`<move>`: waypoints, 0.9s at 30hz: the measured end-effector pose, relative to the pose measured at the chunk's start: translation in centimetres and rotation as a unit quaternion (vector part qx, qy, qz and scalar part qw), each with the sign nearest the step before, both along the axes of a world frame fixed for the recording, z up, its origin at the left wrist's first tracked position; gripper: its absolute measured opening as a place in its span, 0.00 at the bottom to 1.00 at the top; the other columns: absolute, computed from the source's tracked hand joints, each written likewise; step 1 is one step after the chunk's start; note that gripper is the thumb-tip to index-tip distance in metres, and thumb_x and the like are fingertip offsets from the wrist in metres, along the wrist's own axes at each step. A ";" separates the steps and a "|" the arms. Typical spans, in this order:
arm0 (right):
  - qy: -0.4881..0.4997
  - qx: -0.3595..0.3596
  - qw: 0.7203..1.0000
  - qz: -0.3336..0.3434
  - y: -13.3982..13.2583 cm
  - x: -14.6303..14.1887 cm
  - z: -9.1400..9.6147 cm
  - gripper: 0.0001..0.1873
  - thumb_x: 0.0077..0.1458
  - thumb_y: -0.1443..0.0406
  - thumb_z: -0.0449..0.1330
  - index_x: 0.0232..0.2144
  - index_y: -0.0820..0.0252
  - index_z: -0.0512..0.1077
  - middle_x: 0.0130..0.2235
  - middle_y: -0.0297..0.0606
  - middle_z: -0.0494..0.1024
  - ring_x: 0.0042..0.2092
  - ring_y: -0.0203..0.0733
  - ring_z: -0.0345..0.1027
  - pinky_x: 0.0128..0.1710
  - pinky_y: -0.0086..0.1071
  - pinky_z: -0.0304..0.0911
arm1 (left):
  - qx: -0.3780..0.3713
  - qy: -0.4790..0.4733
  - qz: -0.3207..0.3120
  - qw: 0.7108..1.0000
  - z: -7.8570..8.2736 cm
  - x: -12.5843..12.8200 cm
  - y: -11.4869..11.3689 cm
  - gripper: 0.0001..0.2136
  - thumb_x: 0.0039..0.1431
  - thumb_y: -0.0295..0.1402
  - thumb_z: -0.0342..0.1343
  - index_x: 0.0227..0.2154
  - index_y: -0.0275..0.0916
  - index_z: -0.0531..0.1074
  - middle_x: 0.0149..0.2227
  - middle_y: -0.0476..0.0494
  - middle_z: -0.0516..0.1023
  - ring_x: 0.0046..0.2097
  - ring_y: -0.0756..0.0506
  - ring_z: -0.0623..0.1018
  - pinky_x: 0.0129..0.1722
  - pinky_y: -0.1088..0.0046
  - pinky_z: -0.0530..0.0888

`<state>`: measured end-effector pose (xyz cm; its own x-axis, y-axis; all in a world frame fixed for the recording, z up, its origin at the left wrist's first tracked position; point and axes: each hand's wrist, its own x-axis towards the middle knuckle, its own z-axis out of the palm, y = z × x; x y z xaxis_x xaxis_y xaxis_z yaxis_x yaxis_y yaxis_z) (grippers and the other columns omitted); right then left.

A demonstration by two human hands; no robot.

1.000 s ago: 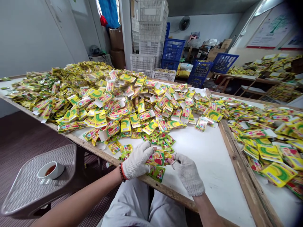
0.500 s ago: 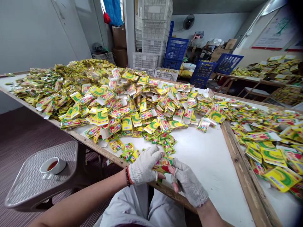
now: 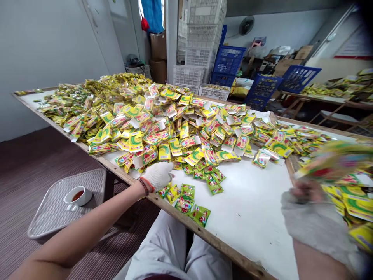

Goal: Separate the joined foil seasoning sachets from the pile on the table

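Note:
My left hand (image 3: 158,177), in a white fingerless glove with a beaded bracelet at the wrist, reaches over small candy sachets at the table's near edge. Its fingers stretch to the right, and nothing shows held in them. Just in front of it lie loose green and yellow sachets (image 3: 184,203). At the right, my gloved right hand (image 3: 313,214) is closed on a yellow-green carton (image 3: 335,163), both smeared by motion. They are above the cartons beyond the wooden divider. A large pile of yellow cartons (image 3: 186,142), several with open white flaps, covers the table behind.
A wooden rim (image 3: 212,241) edges the white table (image 3: 247,202). More cartons (image 3: 355,202) lie beyond the divider. On the left, a stool (image 3: 48,217) carries a white cup (image 3: 78,197) of reddish-brown drink. White crates (image 3: 204,39) and blue crates (image 3: 229,60) stand behind.
My hands have parted. The right hand has swung far right with the carton, and the left has moved left and away from me to the sachets. The view has shifted slightly.

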<state>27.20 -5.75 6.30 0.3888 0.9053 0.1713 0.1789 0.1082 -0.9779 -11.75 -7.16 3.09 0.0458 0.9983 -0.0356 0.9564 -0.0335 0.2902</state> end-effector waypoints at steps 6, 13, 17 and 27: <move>0.116 -0.043 0.991 0.056 3.1 -2.6 -2.9 0.16 0.44 0.58 0.62 0.37 0.55 0.71 0.39 0.38 0.76 0.27 0.33 0.68 0.25 0.31 0.60 | -0.060 0.073 0.020 0.995 -3.1 -3.3 0.3 0.12 0.52 0.35 0.54 0.40 0.39 0.70 0.39 0.35 0.77 0.41 0.36 0.76 0.38 0.63 0.70; -0.273 -0.131 0.946 0.115 7.3 -9.6 -8.2 0.15 0.40 0.62 0.63 0.34 0.61 0.74 0.38 0.42 0.73 0.35 0.39 0.67 0.34 0.32 0.59 | 0.072 -0.133 0.033 0.988 -1.1 -1.7 0.1 0.03 0.51 0.31 0.53 0.28 0.39 0.66 0.31 0.47 0.73 0.36 0.45 0.74 0.35 0.71 0.69; -0.310 -0.151 0.927 0.148 7.7 -8.7 -8.0 0.09 0.34 0.65 0.66 0.19 0.58 0.68 0.26 0.34 0.70 0.29 0.37 0.63 0.29 0.31 0.55 | 0.001 -0.474 0.077 0.877 -1.6 0.8 -0.1 0.12 0.49 0.34 0.57 0.36 0.39 0.63 0.30 0.49 0.72 0.31 0.47 0.75 0.30 0.72 0.72; 0.027 -0.194 0.959 0.203 -1.4 -10.5 -5.4 0.18 0.41 0.53 0.64 0.25 0.56 0.61 0.16 0.28 0.68 0.18 0.34 0.59 0.19 0.28 0.54 | -0.113 -0.730 0.088 0.669 -2.5 9.4 -2.2 0.20 0.44 0.38 0.65 0.33 0.40 0.59 0.28 0.54 0.69 0.29 0.51 0.75 0.28 0.73 0.76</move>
<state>16.71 -7.19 0.93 -0.0108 0.9755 -0.2198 0.1478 -0.2158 -0.9652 -2.37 -9.32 0.55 0.0792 0.9693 -0.2328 -0.3673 0.2455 0.8971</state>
